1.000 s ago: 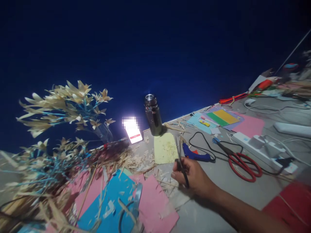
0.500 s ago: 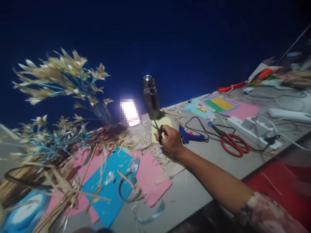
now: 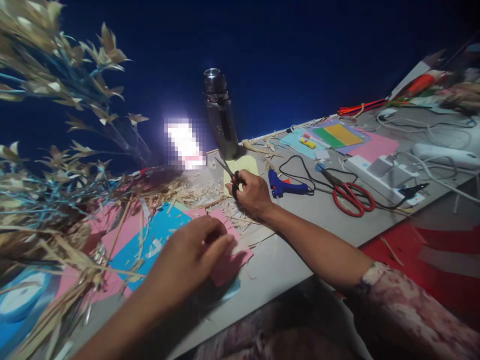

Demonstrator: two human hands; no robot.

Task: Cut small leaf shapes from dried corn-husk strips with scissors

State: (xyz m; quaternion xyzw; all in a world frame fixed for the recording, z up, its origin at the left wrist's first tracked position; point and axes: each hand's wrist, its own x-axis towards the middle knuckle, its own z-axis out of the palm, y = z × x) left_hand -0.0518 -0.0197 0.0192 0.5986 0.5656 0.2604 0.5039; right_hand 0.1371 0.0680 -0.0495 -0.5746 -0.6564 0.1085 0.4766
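Observation:
My right hand is closed around the black handles of small scissors. The blades stick out to the upper left, slightly parted, over a pale yellow paper. My left hand hovers above the pink paper and the blue paper. Its fingers are loosely bent, the thumb stands apart from them, and I see nothing held there. Shavings and straw scraps lie beyond both hands. A blue glue gun rests just right of my right hand.
A dark metal flask stands behind the scissors. Red-handled scissors and a white power strip with cables lie to the right. Dried-leaf flowers on blue stems and loose straw crowd the left side.
My left hand has come in from the lower left over the coloured papers, covering the dark ring there. My right hand keeps hold of the scissors. The view has shifted and moved closer.

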